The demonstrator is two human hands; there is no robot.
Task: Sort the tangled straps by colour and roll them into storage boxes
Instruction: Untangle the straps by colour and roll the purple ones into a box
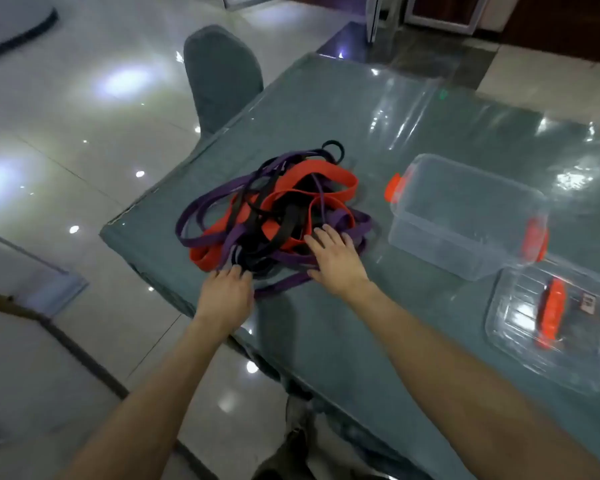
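– Straps [274,216]: where are they?
– In one tangled heap near the left corner of the table [326,109]; purple [201,211], red [326,173] and black [288,221] bands wind through each other; the lower ones are buried, so I cannot count them by colour.
– And the hands?
– The right hand [336,261] lies flat on the heap's near right side, fingers straight and spread, gripping nothing; the left hand [227,296] is at the heap's near edge, its fingertips blurred and lost among dark bands; whether they pinch a strap I cannot tell.
– The boxes?
– A clear box [465,216] sits just right of the heap, not touching it, with red clasps at two ends; its walls are so clear that I cannot tell whether a lid is on. Nearer, at the far right of the view, is a second box [551,327] with a red handle on top; its sticker is too blurred to read; whether it is a whole box or only a lid is hard to tell.
– What else?
– A grey chair [219,74] stands beyond the table's left side, its seat hidden; the glossy floor [84,140] is full of glare; both forearms are cut off at the bottom.
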